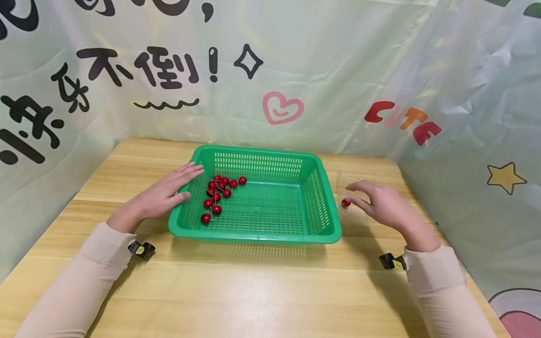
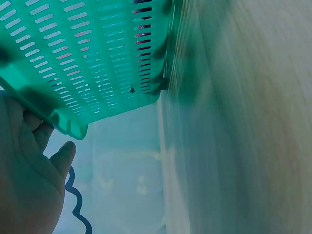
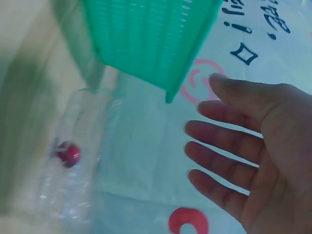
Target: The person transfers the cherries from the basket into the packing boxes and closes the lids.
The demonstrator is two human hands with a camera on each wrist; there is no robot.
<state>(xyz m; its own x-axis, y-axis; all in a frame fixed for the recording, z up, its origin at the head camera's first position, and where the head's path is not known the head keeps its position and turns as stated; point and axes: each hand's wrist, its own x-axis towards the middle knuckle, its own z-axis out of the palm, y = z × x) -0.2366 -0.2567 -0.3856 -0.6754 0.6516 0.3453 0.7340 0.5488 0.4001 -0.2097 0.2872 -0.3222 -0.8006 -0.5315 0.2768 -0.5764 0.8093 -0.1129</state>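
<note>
A green plastic basket [image 1: 262,237] holds several red cherries [image 1: 217,209], gathered toward its left side; some have thin stems. My left hand [image 1: 162,190] rests on the basket's left rim with its fingers extended; in the left wrist view the hand [image 2: 29,170] is beside the slotted wall. To the right, a clear plastic box [image 3: 80,195] has a red cherry [image 3: 68,154] in it. Over that box hovers my right hand [image 1: 382,206], thumb and fingers apart. From the right wrist view, nothing lies between the fingers of this hand [image 3: 253,141].
The wooden table [image 1: 253,291] runs up to a pale printed cloth [image 1: 329,70] behind and along both sides. A small black device [image 1: 142,249] sits at the left wrist, and another black device [image 1: 393,261] at the right wrist.
</note>
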